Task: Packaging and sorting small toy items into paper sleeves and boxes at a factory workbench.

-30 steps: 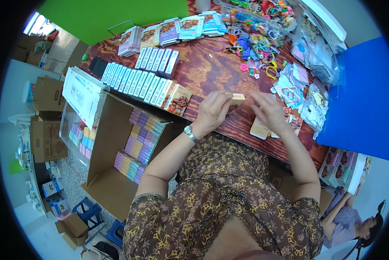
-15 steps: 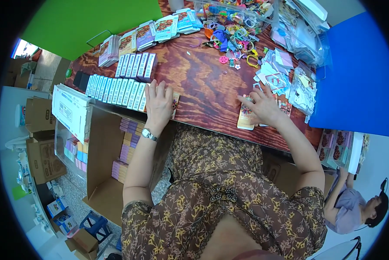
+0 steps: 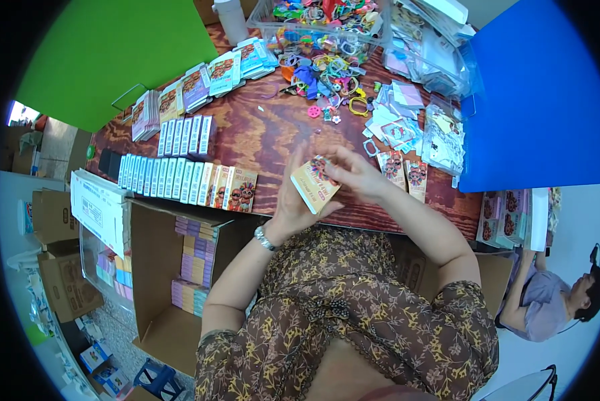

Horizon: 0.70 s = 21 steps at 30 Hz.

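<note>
A small pale-yellow cardboard box [image 3: 313,189] with a cartoon print is held tilted above the near table edge. My left hand [image 3: 288,204] is closed around its left side, with the thumb across the near end. At the box's far right, the fingers of my right hand [image 3: 354,175] grip it; some fingertips are hidden. Beside my left hand, several yellow boxes [image 3: 243,190] end a long row of upright white-edged boxes [image 3: 163,177]. Two more yellow boxes [image 3: 417,177] lie to the right of my right hand.
Flat cartons [image 3: 196,87] line the back left. Colourful trinkets [image 3: 326,77] lie before a clear bin, with paper cards [image 3: 399,123] and bagged pieces [image 3: 445,144] at right. An open cardboard box [image 3: 156,267] stands below the table's left. A person in purple [image 3: 547,304] is at far right.
My left hand has left the row's end and moved right; my right hand has moved left with a yellow box lifted off the table. Both hands now meet on it. The view has shifted.
</note>
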Each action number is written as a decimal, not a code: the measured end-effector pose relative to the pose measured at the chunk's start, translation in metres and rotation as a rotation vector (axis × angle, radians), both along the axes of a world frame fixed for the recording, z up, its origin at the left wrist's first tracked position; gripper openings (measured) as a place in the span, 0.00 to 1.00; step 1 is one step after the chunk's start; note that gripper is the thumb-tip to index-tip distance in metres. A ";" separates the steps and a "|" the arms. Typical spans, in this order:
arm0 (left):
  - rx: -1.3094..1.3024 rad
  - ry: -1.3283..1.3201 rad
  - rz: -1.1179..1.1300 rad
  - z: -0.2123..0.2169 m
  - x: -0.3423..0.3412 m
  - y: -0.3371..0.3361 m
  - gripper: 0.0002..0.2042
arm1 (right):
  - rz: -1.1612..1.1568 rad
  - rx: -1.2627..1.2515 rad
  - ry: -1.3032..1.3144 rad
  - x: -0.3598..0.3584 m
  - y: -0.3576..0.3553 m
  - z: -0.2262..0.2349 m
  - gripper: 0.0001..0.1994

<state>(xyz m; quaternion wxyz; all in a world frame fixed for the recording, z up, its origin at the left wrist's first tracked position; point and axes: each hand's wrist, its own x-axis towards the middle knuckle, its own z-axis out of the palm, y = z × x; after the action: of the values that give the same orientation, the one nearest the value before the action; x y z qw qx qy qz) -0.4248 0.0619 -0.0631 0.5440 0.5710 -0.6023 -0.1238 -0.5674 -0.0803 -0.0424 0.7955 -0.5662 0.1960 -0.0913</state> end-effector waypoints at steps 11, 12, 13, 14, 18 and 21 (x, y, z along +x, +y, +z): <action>0.184 -0.014 0.234 -0.027 -0.003 -0.023 0.40 | -0.184 -1.462 1.145 -0.075 -0.151 -0.020 0.30; 0.184 -0.014 0.237 -0.032 -0.005 -0.023 0.40 | -0.183 -1.464 1.143 -0.075 -0.151 -0.024 0.30; 0.192 0.027 0.231 -0.037 -0.007 -0.024 0.39 | -0.175 -1.419 1.196 -0.075 -0.150 -0.028 0.33; 0.203 0.069 0.228 -0.040 -0.009 -0.024 0.37 | -0.162 -1.372 1.246 -0.073 -0.146 -0.028 0.35; 0.206 0.056 0.239 -0.049 -0.008 -0.024 0.36 | -0.273 -1.419 1.238 -0.069 -0.140 -0.021 0.33; 0.178 0.161 0.250 -0.054 -0.007 -0.025 0.34 | -0.404 -1.571 1.072 -0.078 -0.148 -0.031 0.29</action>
<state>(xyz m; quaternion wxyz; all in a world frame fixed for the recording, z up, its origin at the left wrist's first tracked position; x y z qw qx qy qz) -0.4314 0.0371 -0.1175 0.5491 0.6756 -0.4675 -0.1533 -0.6455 -0.2280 -0.0739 -0.0343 -0.8579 0.5091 -0.0611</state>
